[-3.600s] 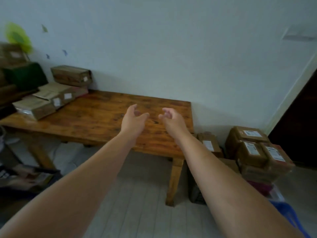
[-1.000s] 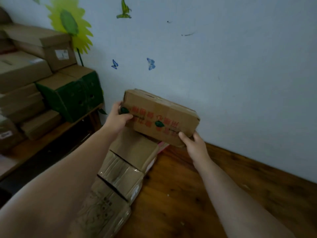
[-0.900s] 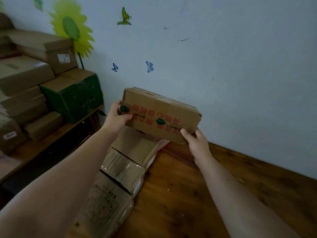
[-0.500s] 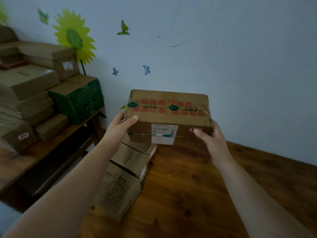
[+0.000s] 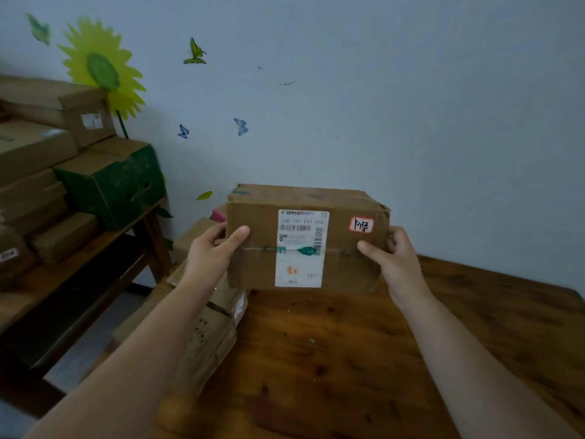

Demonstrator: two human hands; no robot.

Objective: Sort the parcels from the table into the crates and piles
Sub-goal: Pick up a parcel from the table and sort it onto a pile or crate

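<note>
Nearest, the counter (image 5: pixel 348 359) lies below the box (image 5: pixel 253 264), which is held just above it. The left hand (image 5: pixel 212 248) and right hand (image 5: pixel 392 258) grip its ends, fingers (image 5: pixel 238 233) curled round the edges. Only side pressure holds the box, so a slackened grip could drop it onto the parcels (image 5: pixel 209 337) left of it.

So we went from empty hands to lifting the box (image 5: pixel 253 267) off the stack (image 5: pixel 209 337), left hand (image 5: pixel 212 251) and right hand (image 5: pixel 392 261) on its ends. We've since tipped it toward us: the red print is gone, and the white label (image 5: pixel 300 248) and small red-edged sticker (image 5: pixel 361 224) now face us.
</note>
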